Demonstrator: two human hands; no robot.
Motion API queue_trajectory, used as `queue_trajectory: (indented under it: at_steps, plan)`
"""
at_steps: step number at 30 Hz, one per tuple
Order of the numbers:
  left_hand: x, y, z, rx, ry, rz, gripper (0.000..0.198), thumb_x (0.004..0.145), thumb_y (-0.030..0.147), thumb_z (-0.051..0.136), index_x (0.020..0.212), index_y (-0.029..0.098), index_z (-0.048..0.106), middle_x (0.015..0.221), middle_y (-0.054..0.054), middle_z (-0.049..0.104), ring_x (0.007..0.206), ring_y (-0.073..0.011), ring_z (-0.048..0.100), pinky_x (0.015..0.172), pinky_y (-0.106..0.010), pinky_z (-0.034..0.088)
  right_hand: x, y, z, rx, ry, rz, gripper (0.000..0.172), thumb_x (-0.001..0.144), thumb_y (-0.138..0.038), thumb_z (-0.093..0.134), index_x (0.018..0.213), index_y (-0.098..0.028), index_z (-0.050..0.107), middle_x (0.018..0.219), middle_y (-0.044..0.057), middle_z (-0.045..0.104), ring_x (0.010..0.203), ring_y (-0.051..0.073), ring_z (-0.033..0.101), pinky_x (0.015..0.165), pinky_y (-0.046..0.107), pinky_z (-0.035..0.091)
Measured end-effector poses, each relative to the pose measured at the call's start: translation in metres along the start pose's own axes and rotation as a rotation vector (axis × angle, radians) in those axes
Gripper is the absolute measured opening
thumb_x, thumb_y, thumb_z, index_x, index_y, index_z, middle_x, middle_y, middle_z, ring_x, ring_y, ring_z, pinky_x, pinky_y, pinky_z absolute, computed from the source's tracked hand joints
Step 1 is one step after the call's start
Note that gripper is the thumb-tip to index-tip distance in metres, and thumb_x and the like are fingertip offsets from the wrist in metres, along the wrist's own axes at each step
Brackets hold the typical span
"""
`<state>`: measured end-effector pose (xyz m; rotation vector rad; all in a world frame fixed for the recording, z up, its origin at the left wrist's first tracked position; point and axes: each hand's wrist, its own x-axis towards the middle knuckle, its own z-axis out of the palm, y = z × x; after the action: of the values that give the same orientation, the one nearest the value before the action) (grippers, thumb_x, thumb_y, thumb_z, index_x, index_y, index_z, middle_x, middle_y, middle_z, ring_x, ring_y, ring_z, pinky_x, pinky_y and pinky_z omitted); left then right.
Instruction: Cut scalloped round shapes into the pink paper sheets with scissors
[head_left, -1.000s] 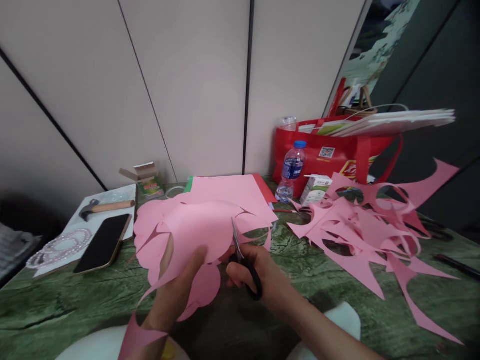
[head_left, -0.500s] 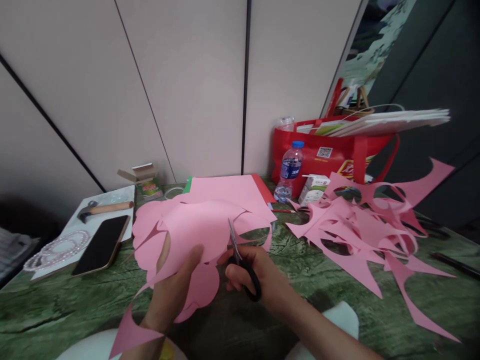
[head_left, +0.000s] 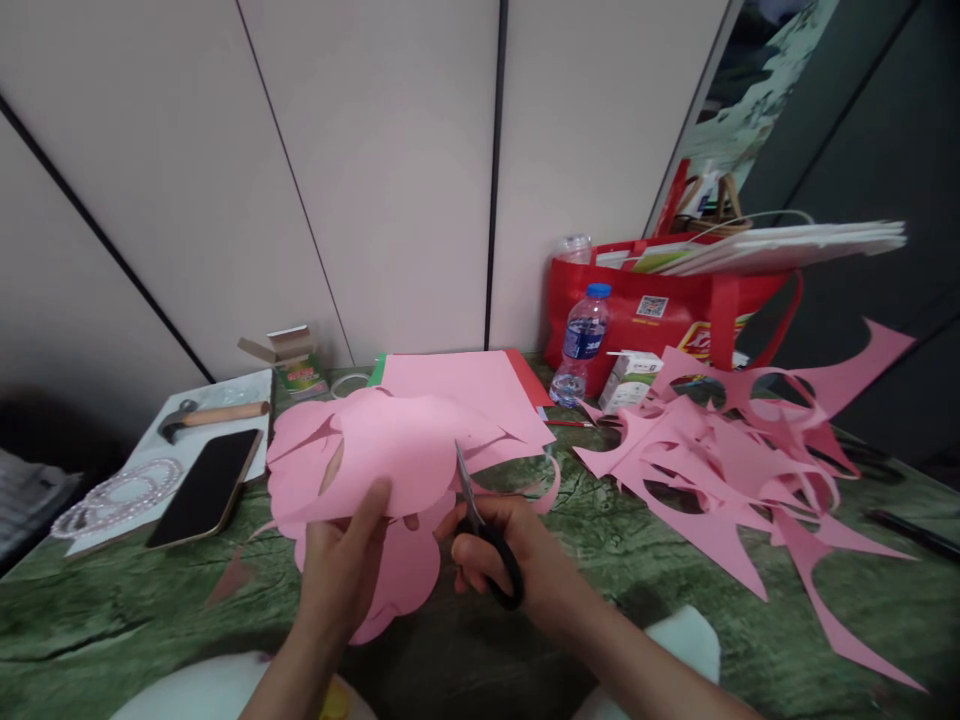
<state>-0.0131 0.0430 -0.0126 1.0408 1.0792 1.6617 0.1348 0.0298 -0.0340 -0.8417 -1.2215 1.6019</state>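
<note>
Pink paper [head_left: 397, 440] is pinched in my left hand [head_left: 349, 560], its thumb on top and its other fingers mostly hidden beneath. In my right hand [head_left: 502, 550] are black-handled scissors [head_left: 506, 575], fingers wrapped through the handles. The blades point away from me and lie at the right edge of the held paper. Below and left of that piece are rounded pink paper cutouts [head_left: 409, 570], partly covered by it. A thin curved strip hangs from the paper near the scissors.
Pink paper scraps [head_left: 720, 450] are heaped on the right. Behind them stand a red bag [head_left: 675, 310], a water bottle [head_left: 583, 345] and a small carton [head_left: 630, 380]. A stack of coloured sheets [head_left: 465, 385] lies at the back. Leftward are a phone [head_left: 206, 488], hammer [head_left: 217, 414] and beads [head_left: 120, 495].
My left hand has turned the held paper, and its thumb has shifted slightly. The long trailing strip has swung from in front of my left forearm to its left. The scissors stay nearly in place.
</note>
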Motion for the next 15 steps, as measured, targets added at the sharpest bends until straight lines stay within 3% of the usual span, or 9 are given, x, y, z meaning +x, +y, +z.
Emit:
queue_trajectory:
  at_steps: [3,6,9,15]
  plan:
    - [-0.0015,-0.0028,0.0018,-0.067,-0.04,-0.085,0.023,0.068,0.037,0.068,0.077,0.016,0.066,0.074,-0.003,0.069,0.076,-0.0197,0.063,0.072,-0.032,0.052,0.0018,0.0053,-0.0004,-0.003,-0.004,-0.022,0.015,0.067,-0.028,0.064,0.073,-0.014,0.062,0.043,-0.008,0.046,0.04,0.007,0.046,0.041,0.019,0.035]
    - [-0.0036,-0.0069,-0.0006,0.134,-0.003,-0.046,0.026,0.069,0.04,0.068,0.08,0.016,0.066,0.077,-0.003,0.07,0.078,-0.0186,0.063,0.071,-0.028,0.051,0.0015,0.0069,-0.0002,-0.009,-0.022,-0.041,0.015,0.068,-0.028,0.064,0.072,-0.014,0.061,0.045,-0.008,0.046,0.041,0.008,0.047,0.043,0.019,0.038]
    - [-0.005,-0.0081,-0.0035,0.316,-0.037,-0.049,0.03,0.066,0.04,0.069,0.082,0.015,0.065,0.081,-0.005,0.071,0.08,-0.0209,0.064,0.073,-0.03,0.051,0.0005,0.0062,0.0005,-0.023,-0.053,-0.045,0.017,0.068,-0.03,0.065,0.073,-0.014,0.061,0.046,-0.007,0.047,0.041,0.008,0.047,0.042,0.02,0.038]
    - [-0.0072,-0.0026,-0.0039,0.455,-0.022,-0.087,0.035,0.065,0.046,0.066,0.079,0.014,0.065,0.086,-0.01,0.072,0.084,-0.0253,0.065,0.074,-0.032,0.052,0.0014,0.0033,0.0012,-0.052,-0.06,-0.035,0.024,0.065,-0.034,0.069,0.077,-0.014,0.061,0.049,-0.005,0.049,0.044,0.008,0.045,0.044,0.021,0.034]
